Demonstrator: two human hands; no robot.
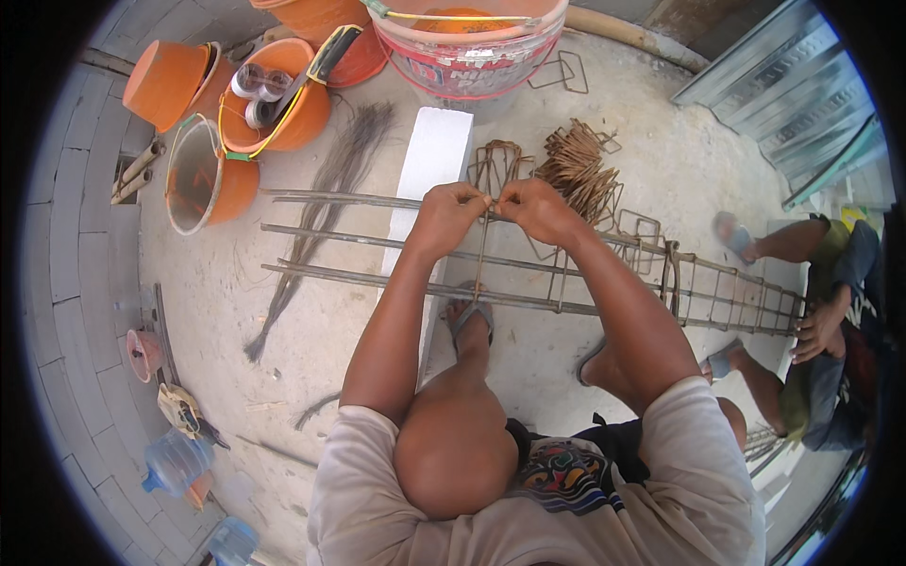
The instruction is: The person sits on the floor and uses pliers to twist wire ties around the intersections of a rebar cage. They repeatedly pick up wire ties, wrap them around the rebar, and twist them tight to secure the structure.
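My left hand and my right hand meet over the far long bar of a steel rebar cage. Fingertips of both are pinched close together where a square stirrup crosses that bar. Whatever they pinch is too small to make out. Left of my hands the long bars stick out without stirrups; toward the right several stirrups ring them. Beneath the bars lies a long white block. Just beyond my right hand is a heap of rusty brown stirrups.
A bundle of thin wire lies on the floor at left. Orange buckets and a large red-and-white tub stand at the far side. Another person's hand is by the cage's right end. Corrugated metal sheet leans at far right.
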